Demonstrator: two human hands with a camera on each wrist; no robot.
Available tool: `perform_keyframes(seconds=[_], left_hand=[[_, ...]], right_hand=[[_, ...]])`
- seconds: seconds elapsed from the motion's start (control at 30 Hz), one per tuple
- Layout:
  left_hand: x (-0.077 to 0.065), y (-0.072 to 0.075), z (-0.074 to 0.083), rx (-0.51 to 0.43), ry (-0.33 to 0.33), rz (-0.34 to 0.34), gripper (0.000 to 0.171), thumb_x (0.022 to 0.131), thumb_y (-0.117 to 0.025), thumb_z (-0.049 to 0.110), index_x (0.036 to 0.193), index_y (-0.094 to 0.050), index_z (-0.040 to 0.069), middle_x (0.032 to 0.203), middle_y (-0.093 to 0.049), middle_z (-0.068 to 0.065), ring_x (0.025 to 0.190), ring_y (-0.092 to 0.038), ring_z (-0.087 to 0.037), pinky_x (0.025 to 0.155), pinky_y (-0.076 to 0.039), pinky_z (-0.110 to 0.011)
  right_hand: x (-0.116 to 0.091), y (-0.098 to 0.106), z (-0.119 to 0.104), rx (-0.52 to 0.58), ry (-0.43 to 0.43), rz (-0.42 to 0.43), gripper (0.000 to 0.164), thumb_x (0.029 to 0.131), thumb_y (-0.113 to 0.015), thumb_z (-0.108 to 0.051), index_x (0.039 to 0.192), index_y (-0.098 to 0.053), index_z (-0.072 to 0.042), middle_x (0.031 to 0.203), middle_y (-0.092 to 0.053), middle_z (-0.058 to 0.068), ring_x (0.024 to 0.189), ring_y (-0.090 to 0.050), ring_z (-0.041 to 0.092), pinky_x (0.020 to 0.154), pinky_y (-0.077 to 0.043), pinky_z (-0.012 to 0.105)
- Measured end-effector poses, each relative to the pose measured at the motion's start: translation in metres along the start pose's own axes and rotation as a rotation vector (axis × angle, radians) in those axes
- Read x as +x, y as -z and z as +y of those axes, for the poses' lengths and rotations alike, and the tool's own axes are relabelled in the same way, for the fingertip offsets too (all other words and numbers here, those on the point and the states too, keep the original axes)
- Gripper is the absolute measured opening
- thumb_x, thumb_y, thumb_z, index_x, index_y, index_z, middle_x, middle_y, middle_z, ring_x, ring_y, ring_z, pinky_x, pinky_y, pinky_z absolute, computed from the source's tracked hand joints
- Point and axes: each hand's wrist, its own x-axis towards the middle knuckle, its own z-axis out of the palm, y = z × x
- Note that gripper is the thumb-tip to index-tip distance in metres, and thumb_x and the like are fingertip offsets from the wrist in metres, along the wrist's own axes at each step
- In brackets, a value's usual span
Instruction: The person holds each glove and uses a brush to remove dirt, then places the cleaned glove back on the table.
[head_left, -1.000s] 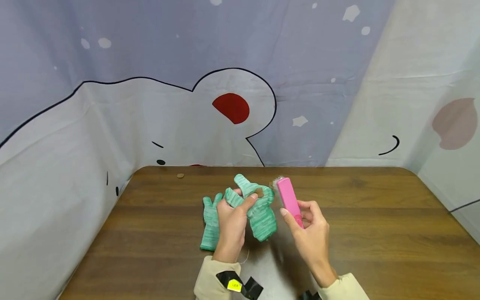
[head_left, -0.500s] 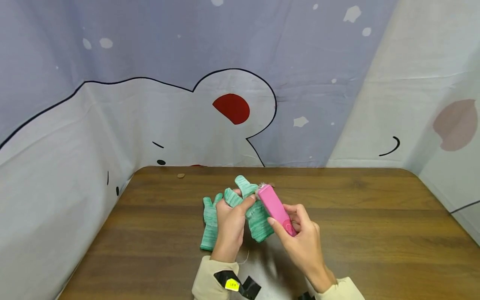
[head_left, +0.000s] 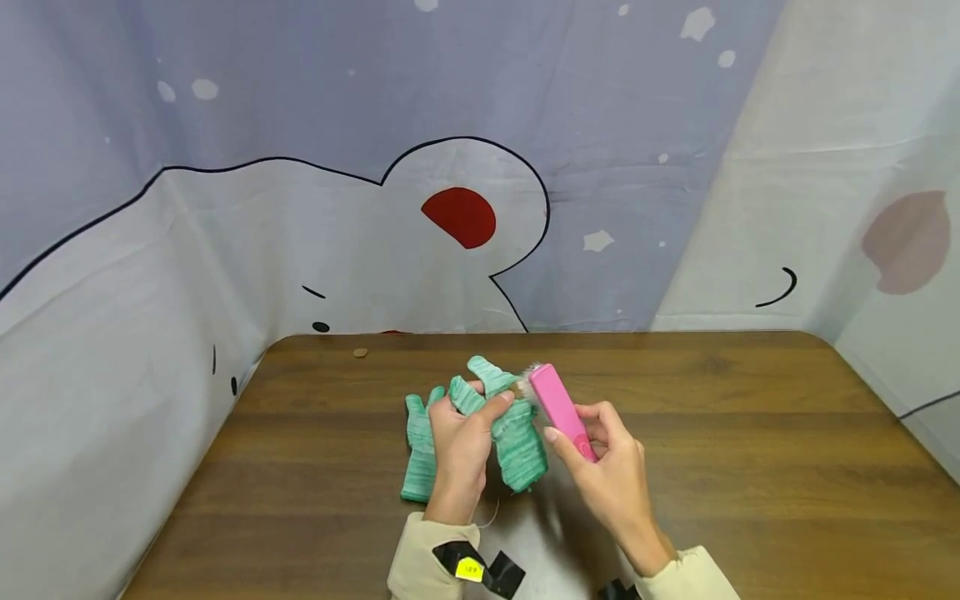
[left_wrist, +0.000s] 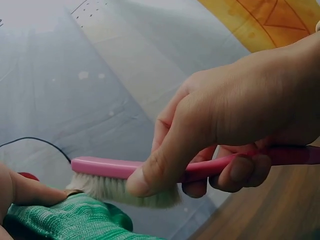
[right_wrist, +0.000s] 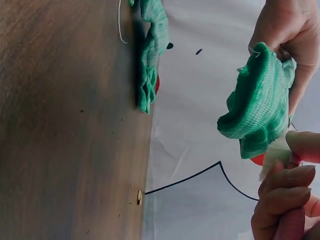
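My left hand pinches a green knitted glove between thumb and fingers, holding it above the table. A small brown patch shows on the glove beside the thumb. My right hand grips a pink brush by its handle, thumb along one side. The pale bristles are right at the glove, close by the left thumb, in the left wrist view. A second green glove lies on the table, partly behind my left hand.
The brown wooden table has a small brown bit near its back edge. Small crumbs dot the wood in the right wrist view. A thin pale thread hangs near the second glove. A printed curtain stands behind.
My right hand brought the brush left over the held glove, then drew it slightly back right, so the glove's brown patch shows again. My left hand stays nearly in place.
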Motion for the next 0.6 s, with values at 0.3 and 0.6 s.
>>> perform_keyframes(seconds=[0.3, 0.6], left_hand=[[0.001, -0.001, -0.002, 0.001, -0.010, -0.004, 0.019, 0.068, -0.075, -0.001, 0.079, -0.061, -0.004, 0.064, -0.054, -0.001, 0.063, -0.048, -0.012, 0.061, -0.046, -0.027], [0.000, -0.001, 0.001, -0.053, 0.012, -0.016, 0.021, 0.069, -0.075, -0.001, 0.084, -0.062, -0.006, 0.071, -0.060, -0.002, 0.069, -0.054, -0.013, 0.066, -0.049, -0.028]], right_hand=[[0.003, 0.002, 0.023, -0.012, -0.031, 0.027, 0.036, 0.073, -0.078, -0.018, 0.100, -0.058, -0.008, 0.081, -0.068, 0.011, 0.064, -0.064, 0.013, 0.053, -0.052, 0.025], [0.007, 0.008, 0.024, -0.042, -0.083, 0.095, 0.037, 0.074, -0.078, -0.022, 0.102, -0.058, -0.010, 0.074, -0.067, 0.011, 0.054, -0.061, 0.013, 0.047, -0.048, 0.025]])
